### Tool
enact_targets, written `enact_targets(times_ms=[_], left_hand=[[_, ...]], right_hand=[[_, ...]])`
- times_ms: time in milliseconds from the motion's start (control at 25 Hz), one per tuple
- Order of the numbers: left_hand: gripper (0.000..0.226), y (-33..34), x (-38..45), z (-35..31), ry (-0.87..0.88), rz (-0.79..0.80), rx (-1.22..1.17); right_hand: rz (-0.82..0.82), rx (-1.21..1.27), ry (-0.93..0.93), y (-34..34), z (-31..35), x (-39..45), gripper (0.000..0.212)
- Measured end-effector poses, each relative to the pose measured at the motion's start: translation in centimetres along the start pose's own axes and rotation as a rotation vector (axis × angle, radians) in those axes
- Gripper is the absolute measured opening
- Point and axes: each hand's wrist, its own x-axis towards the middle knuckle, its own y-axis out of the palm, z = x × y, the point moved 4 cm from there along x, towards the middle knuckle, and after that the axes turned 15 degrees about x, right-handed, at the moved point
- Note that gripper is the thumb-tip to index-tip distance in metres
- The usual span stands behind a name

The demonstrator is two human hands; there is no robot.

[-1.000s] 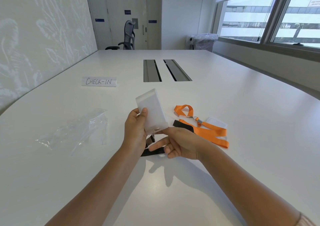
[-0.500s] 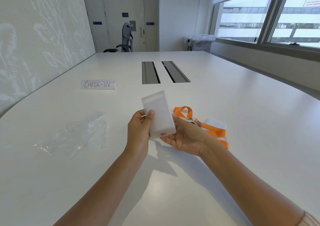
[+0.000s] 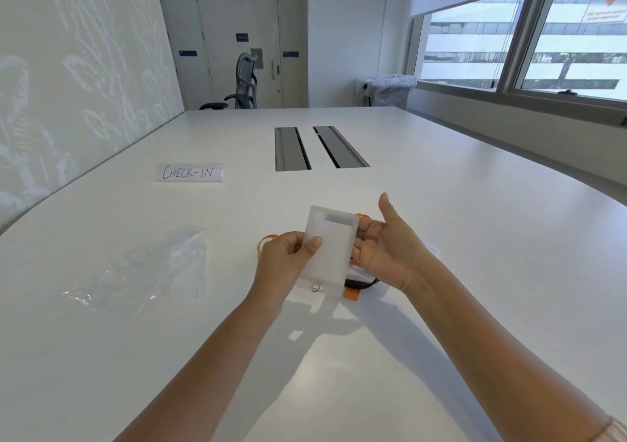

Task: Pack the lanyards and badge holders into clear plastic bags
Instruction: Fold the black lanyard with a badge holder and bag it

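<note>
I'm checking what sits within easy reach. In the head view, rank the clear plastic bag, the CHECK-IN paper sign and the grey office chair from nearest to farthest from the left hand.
1. Crumpled clear plastic bag: on the table, just left of the left hand.
2. White paper CHECK-IN sign: farther up the table, left.
3. Grey mesh office chair: beyond the table's far end.

A badge holder (image 3: 330,250) is held above the near middle of the table (image 3: 475,238), the left hand (image 3: 288,258) at its left edge and the right hand (image 3: 386,241) behind its right edge. Lanyards (image 3: 353,287) lie on the table beneath and behind the holder. A plastic bag (image 3: 146,268) lies on the table well to the left of the hands. Farther back and left sits a CHECK-IN sign (image 3: 188,172); to its right, two cable slots (image 3: 319,148) lie in the tabletop. An office chair (image 3: 242,83) stands beyond the far edge.
</note>
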Motion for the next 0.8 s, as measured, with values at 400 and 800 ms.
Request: enact_targets(times_ms=[400, 800], left_hand=[[0.031, 1.4, -0.5, 0.0, -0.052, 0.233, 0.169], [0.031, 0.7, -0.5, -1.0, -0.029, 0.243, 0.024]], right_hand=[[0.047, 0.086, -0.152, 0.2, 1.8, -0.4, 0.081], [-0.206, -1.185, -0.012, -1.2, 2.7, -0.9, 0.053]])
